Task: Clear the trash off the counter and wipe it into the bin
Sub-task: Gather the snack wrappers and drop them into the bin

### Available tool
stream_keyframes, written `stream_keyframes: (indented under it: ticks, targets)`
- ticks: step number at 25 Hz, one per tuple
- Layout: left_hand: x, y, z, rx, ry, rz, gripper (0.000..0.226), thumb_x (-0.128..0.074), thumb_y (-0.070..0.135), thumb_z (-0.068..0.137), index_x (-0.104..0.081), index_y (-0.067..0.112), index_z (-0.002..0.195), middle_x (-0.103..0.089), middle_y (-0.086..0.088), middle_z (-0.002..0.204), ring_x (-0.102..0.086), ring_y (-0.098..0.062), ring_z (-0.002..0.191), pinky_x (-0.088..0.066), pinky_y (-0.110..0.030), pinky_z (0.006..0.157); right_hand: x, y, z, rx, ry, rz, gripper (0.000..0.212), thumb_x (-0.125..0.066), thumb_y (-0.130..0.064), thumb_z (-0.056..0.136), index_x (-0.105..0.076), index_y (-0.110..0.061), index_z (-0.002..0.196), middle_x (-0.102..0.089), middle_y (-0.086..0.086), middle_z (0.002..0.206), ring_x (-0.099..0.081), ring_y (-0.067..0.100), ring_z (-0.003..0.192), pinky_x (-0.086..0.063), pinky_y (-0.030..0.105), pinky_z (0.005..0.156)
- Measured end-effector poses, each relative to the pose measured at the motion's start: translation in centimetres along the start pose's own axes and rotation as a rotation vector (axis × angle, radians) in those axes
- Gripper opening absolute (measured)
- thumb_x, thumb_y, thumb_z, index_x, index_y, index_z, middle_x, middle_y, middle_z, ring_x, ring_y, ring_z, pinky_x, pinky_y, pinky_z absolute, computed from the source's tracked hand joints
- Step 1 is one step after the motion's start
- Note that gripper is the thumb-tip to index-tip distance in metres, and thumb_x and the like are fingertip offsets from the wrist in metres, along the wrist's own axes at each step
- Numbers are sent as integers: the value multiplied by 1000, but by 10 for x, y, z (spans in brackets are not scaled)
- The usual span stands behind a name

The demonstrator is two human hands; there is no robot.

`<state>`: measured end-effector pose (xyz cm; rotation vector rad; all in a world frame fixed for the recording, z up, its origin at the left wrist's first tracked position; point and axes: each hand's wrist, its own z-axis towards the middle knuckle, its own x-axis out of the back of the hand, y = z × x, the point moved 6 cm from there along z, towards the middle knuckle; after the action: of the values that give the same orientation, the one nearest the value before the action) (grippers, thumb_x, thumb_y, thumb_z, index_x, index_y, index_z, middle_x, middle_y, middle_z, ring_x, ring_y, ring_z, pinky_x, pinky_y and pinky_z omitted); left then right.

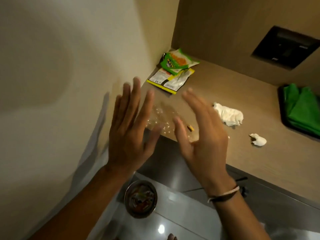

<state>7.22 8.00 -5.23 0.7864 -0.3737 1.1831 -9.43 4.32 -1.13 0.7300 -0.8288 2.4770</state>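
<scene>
On the brown counter [225, 87] lie a green snack packet [176, 61] and a white and yellow packet [170, 79] in the far corner by the wall. A crumpled clear plastic wrapper [162, 120] sits at the counter's front edge, between my two hands. My left hand [131, 129] and my right hand [200, 130] hover over it, both blurred, fingers spread, holding nothing. A small yellow scrap [191, 128] lies by my right thumb. Two white tissue wads [228, 114] [258, 139] lie to the right. A round metal bin [140, 199] with trash in it stands on the floor below.
A cream wall [60, 84] closes the left side. A folded green cloth [303, 110] rests on a dark tray at the right edge. A dark panel [284, 47] is set in the back wall. Glossy grey floor tiles [181, 222] lie below the counter.
</scene>
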Motion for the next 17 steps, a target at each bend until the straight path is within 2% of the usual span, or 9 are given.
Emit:
stream_keyframes:
  ticks: [3,7,10,12,13,17]
  targets:
    - [-38,-1,74,-48,-135,22,77,-58,46,100,-33,6,161,-22,-22,172,-15,-39,161,-24,-53,129,-17,51,72,-100,-208,-156,62,-61,-18,95,-45,-17,155,-45,8,163,-43,25,151,-37,35,122]
    - [-113,-21,133,35,-568,141,97,-67,64,85,-35,9,158,-19,-16,173,-14,-33,161,-23,-50,129,-71,121,151,-163,-470,-302,69,-60,-14,92,-40,-16,158,-40,14,166,-40,34,152,-42,46,121]
    - [-152,-31,146,45,-712,205,85,-70,66,81,-52,9,141,-44,-18,158,-35,-35,149,-32,-47,124,-119,155,177,-150,-731,-310,69,-66,-17,92,-42,-17,156,-44,17,160,-42,39,148,-40,46,117]
    - [-164,-39,145,85,-759,185,65,-67,56,86,-60,10,132,-54,-17,143,-49,-34,135,-43,-47,113,-140,170,181,-139,-832,-288,68,-69,-24,92,-44,-20,155,-49,15,157,-47,39,143,-42,44,115]
    - [-165,-41,143,121,-762,165,55,-64,47,90,-61,8,130,-53,-18,143,-52,-36,132,-47,-47,107,-148,175,180,-135,-847,-288,64,-68,-26,94,-45,-21,154,-52,15,156,-49,39,142,-43,43,114]
    - [-154,-32,138,74,-717,251,42,-49,17,101,-53,2,140,-30,-23,166,-54,-40,134,-49,-48,103,-148,183,184,-128,-743,-427,42,-56,-24,102,-62,-27,143,-65,21,140,-62,46,124,-54,51,102]
